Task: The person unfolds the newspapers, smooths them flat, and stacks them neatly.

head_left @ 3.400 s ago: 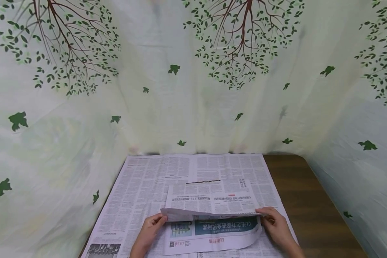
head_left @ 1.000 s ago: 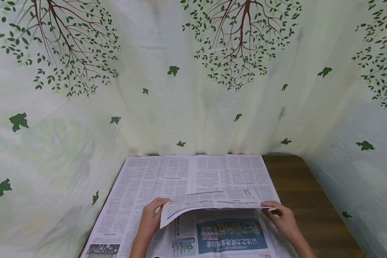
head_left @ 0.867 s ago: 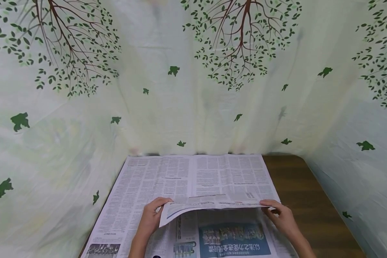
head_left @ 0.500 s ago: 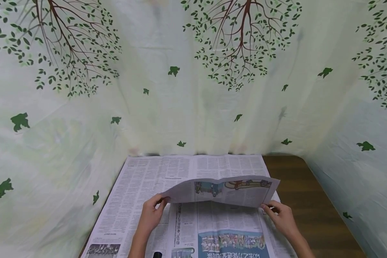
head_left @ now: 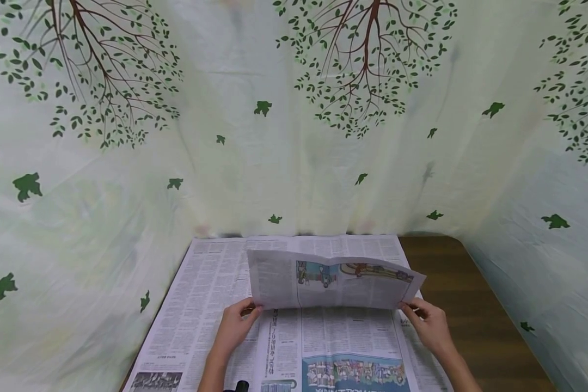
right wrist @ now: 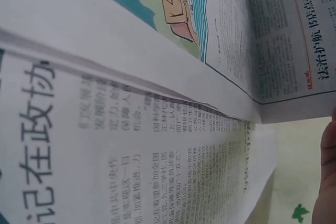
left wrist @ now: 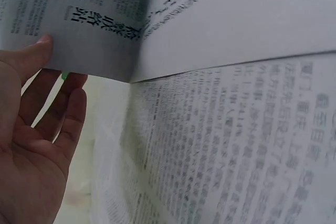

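Note:
A newspaper lies in front of me, its far part [head_left: 274,280] raised and standing up, with cartoon pictures on the side facing me. Its near part [head_left: 348,335] rests flat, showing a blue illustrated panel. At the raised part's lower left corner, my left hand [head_left: 235,325] pinches the paper. In the left wrist view the thumb of that hand [left wrist: 37,150] lies on the printed face, with fingers behind the edge. My right hand [head_left: 430,326] pinches the lower right corner. Only a sliver of the right hand [right wrist: 326,177] shows in the right wrist view.
Spread newspaper sheets [head_left: 210,288] cover most of the table under the work. Bare brown wood [head_left: 475,305] shows on the right. A small black object [head_left: 242,386] pokes in at the bottom edge. A leaf-patterned curtain [head_left: 294,163] hangs behind and on both sides.
The far part of the newspaper has swung from bending down towards me to standing up and away, baring its cartoon side and more of the page beneath. Both hands stay at its corners.

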A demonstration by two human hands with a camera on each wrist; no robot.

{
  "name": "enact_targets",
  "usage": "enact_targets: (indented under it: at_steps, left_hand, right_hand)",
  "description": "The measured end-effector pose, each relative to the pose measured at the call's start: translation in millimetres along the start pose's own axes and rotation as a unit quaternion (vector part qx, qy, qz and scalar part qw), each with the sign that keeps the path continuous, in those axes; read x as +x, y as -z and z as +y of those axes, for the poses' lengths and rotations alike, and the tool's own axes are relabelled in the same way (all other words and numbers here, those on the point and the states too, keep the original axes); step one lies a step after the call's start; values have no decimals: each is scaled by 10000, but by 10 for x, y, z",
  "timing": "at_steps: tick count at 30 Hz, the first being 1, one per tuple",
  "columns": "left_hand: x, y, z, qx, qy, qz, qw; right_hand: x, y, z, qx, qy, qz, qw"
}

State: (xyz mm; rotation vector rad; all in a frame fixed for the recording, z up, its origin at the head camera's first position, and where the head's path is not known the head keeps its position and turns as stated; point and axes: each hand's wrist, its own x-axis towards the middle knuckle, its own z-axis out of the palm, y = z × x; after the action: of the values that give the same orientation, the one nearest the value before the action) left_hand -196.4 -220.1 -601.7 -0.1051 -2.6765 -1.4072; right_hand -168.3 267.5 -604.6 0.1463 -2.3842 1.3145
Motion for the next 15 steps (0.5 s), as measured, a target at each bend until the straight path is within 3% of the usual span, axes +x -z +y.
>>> enact_targets:
  at_steps: [5,15]
  left_hand:
    - [43,-54,-17,-53,168,160,9997]
    - [129,-126,37,-117,-54,516,9986]
  right_hand:
    - [29,-11,5,28,27,68,10000]
    - [33,-72,157,32,-37,-82,10000]
